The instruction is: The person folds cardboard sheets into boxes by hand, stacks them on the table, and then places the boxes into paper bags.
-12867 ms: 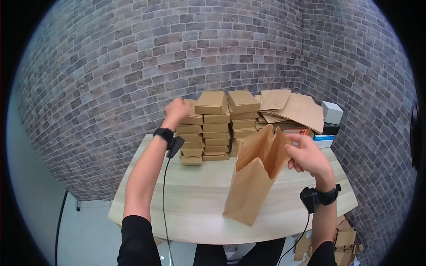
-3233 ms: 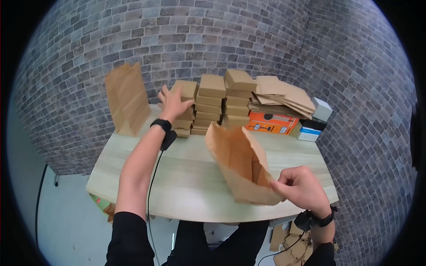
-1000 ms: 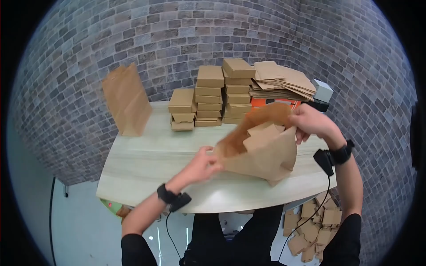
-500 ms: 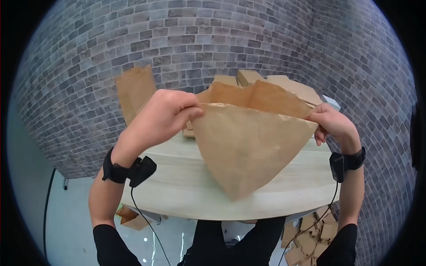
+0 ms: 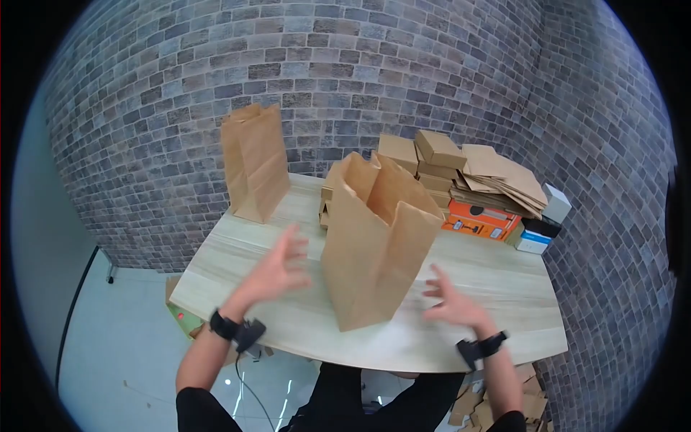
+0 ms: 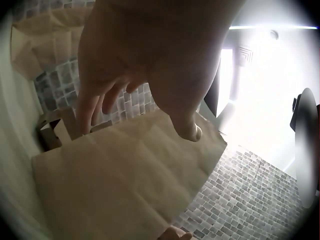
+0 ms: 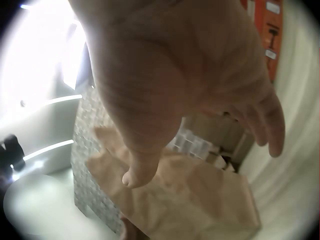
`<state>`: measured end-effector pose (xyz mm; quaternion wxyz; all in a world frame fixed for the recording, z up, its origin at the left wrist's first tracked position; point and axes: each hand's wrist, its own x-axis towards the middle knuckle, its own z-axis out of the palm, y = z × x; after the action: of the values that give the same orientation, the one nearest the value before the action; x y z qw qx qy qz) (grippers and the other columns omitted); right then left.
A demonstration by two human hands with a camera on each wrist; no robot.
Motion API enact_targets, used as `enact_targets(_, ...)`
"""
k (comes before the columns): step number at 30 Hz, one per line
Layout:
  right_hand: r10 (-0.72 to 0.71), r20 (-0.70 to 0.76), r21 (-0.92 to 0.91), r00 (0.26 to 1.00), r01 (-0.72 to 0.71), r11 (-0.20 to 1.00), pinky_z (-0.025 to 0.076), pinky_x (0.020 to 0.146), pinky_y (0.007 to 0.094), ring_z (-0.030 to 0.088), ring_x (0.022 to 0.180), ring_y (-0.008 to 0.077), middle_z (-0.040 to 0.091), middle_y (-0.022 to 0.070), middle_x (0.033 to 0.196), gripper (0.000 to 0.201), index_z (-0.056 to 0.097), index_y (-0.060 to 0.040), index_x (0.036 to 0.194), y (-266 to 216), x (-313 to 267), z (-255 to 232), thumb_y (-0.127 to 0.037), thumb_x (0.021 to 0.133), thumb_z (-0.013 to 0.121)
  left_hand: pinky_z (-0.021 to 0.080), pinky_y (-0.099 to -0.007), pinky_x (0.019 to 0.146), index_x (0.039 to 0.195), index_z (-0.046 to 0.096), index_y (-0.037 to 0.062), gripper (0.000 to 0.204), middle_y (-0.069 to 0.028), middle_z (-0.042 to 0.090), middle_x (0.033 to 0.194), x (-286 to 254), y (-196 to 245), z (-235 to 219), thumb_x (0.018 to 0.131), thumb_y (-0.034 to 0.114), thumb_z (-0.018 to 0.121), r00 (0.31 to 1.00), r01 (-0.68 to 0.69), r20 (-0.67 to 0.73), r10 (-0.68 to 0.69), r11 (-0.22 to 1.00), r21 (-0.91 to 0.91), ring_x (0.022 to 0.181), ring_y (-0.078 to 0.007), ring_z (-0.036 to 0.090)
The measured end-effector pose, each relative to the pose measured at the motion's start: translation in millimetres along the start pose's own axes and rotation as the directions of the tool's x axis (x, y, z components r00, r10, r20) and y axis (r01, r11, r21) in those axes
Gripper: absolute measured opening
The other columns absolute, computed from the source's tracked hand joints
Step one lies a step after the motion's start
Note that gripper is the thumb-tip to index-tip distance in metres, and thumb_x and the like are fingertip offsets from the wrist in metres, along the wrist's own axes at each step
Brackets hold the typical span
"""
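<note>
An open-topped brown paper bag (image 5: 363, 259) stands upright near the middle of the table, its inside not visible to the bottom. To its left, the left hand (image 5: 273, 270) is spread with nothing in it; the left wrist view shows that hand (image 6: 145, 65) with fingers apart beside the bag (image 6: 120, 180). On the other side, the right hand (image 5: 455, 304) is empty with its fingers extended, seen also in the right wrist view as a hand (image 7: 185, 85) beside the bag (image 7: 190, 200). Neither hand appears to touch the bag in the head view.
Another paper bag (image 5: 255, 162) stands at the table's back left. Behind the middle bag are stacked cardboard boxes (image 5: 439, 149). Flat brown paper pieces (image 5: 504, 176) lie on an orange box (image 5: 479, 219), with a white box (image 5: 556, 203) to the right. Cardboard pieces (image 5: 533, 403) lie on the floor.
Half a second ago both hands held the bag's rim raised over the table; now it stands upright on the table, released, with the hands lower at either side. The back-left bag appeared since the earliest frame.
</note>
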<state>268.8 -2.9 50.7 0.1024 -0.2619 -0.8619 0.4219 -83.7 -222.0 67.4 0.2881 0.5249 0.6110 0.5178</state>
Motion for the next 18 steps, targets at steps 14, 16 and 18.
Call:
enact_targets(14,-0.434,0.052,0.199,0.899,0.417,0.887,0.042,0.104,0.0434,0.051,0.124,0.0381,0.047,0.024,0.14,0.085,0.022,-0.0049,0.149,-71,117,169,-0.011,0.08,0.071,0.046,-0.0419,0.098,0.133,0.048,-0.003,0.059,-0.0251,0.061,0.123,-58,-40,1,0.08,0.012,0.07,0.996,0.012,-0.092,0.016,0.957,0.29,0.115,-0.0398,0.058)
enact_targets(16,-0.471,-0.124,0.201,0.873,0.487,0.85,0.041,0.105,0.0416,0.048,0.128,0.0368,0.046,0.0247,0.138,0.079,0.029,-0.0011,0.146,-95,131,185,-0.015,0.081,0.072,0.048,-0.0408,0.094,0.129,0.053,-0.0022,0.051,-0.0239,0.064,0.117,-52,-47,-29,0.081,0.012,0.068,0.99,0.077,-0.14,-0.033,0.945,0.318,0.11,-0.0374,0.061)
enact_targets(18,-0.409,-0.172,0.136,0.896,0.433,0.891,0.04,0.106,0.0429,0.046,0.129,0.0396,0.042,0.0275,0.14,0.085,0.022,0.0008,0.148,-95,154,211,-0.015,0.081,0.072,0.051,-0.0386,0.087,0.119,0.062,-0.0005,0.037,-0.0216,0.069,0.105,-36,-60,-57,0.084,0.011,0.065,0.958,0.2,-0.264,-0.114,0.923,0.327,0.099,-0.0326,0.068)
